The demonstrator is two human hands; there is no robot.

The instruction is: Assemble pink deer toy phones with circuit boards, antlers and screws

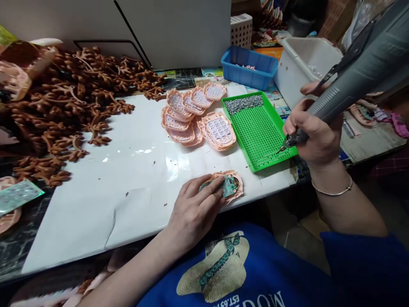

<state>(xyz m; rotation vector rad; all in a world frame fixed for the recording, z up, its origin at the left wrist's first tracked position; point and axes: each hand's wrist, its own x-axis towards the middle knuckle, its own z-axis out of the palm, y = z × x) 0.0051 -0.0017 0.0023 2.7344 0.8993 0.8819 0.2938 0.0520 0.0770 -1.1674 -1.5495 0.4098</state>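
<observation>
At the front edge of the white work surface, my left hand (198, 202) is over a pink plastic shell (239, 181), its fingers bent across a green circuit board (229, 186) seated inside. The thumb is hidden. My right hand (319, 128) is wrapped round a grey electric screwdriver (348, 81), which slants down to the left. Its bit is over the near right part of a green perforated tray (251, 155); whether it touches the tray or a screw there I cannot tell. Small silvery screws (244, 103) are heaped at the tray's far end.
Pink shells with light keypads (219, 130) lie in overlapping piles left of the tray. Brown plastic branch-like parts (64, 98) cover the left side. Behind stand a blue bin (249, 79) and a white tub (292, 72). Another circuit board (21, 196) lies far left.
</observation>
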